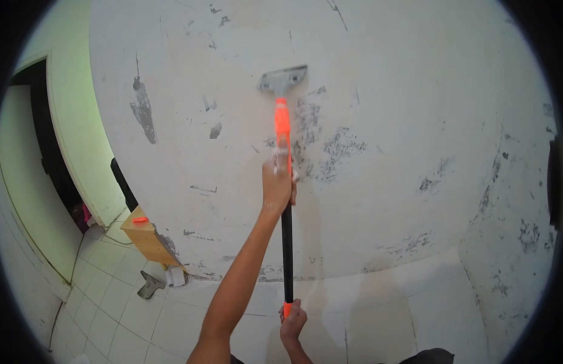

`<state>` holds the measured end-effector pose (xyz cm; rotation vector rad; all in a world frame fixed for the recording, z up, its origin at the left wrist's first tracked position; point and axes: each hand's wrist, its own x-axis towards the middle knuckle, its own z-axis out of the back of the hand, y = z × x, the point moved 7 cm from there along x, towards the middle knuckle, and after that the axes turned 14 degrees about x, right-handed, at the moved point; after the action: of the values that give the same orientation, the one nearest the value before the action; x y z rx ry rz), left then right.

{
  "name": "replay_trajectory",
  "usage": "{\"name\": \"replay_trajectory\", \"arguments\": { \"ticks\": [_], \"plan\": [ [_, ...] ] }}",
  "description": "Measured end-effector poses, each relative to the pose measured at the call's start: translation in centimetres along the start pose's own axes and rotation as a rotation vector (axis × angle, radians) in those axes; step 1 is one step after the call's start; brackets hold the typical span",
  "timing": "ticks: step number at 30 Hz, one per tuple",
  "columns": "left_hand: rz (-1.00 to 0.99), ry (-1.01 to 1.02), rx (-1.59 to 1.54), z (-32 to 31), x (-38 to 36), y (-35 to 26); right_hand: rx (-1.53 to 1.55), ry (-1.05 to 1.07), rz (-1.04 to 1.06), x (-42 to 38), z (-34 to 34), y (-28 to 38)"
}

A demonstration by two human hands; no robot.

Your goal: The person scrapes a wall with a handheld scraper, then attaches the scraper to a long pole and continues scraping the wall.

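Note:
A long-handled scraper (287,242) stands almost upright in front of the patchy white wall (403,79). Its grey metal head (284,79) is at the top, against or close to the wall; the neck is orange and the shaft black. My left hand (279,179) is closed round the upper handle, just below the orange neck, with whitish dust on the fingers. Lower down, my right hand (293,323) grips the orange butt end. Dark scraped patches (342,148) show on the wall right of the handle.
At the left, a wooden box (142,239) bears a small orange object (140,219). A grey dustpan-like piece (150,285) lies on the tiled floor (111,297) near it. Farther left is a doorway with a door (26,182). A second wall (518,242) meets this one at the right.

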<state>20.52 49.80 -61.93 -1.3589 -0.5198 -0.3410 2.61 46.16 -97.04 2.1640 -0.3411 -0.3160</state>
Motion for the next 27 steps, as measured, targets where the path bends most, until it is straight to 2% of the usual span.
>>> {"name": "replay_trajectory", "arguments": {
  "ticks": [2, 5, 7, 10, 12, 15, 19, 23, 25, 27],
  "plan": [
    [0.021, -0.001, 0.024, -0.6, -1.8, 2.7, 0.008, -0.046, 0.041, 0.3, 1.8, -2.2],
    [0.082, -0.001, 0.041, -1.0, -4.9, 6.8, -0.031, -0.087, -0.005, 0.0, 4.9, -6.9],
    [0.109, -0.002, 0.029, -0.9, -5.2, 7.2, -0.066, -0.092, -0.021, 0.0, 5.7, -8.4],
    [0.106, -0.006, 0.059, -0.1, -3.8, 5.4, -0.085, -0.045, -0.011, 0.6, 3.9, -7.2],
    [0.036, 0.029, 0.035, 0.3, -1.4, 1.3, -0.052, -0.005, -0.039, 0.8, 1.7, -3.2],
    [0.033, -0.018, -0.01, 0.9, 1.0, -1.8, 0.008, 0.046, -0.061, 0.9, -0.9, 1.1],
    [-0.004, -0.021, -0.013, 0.9, 0.4, -0.4, 0.078, 0.03, -0.041, 1.4, -0.1, -0.4],
    [0.081, -0.033, 0.053, 0.4, -3.8, 6.0, -0.017, 0.002, 0.019, 1.5, 3.7, -5.5],
    [0.065, -0.038, 0.058, 0.6, -4.1, 5.9, 0.05, -0.033, -0.067, 1.0, 4.0, -7.1],
    [0.044, -0.028, 0.074, 1.0, -2.7, 4.3, 0.029, -0.047, 0.031, 0.1, 1.2, -4.3]
  ]
}}
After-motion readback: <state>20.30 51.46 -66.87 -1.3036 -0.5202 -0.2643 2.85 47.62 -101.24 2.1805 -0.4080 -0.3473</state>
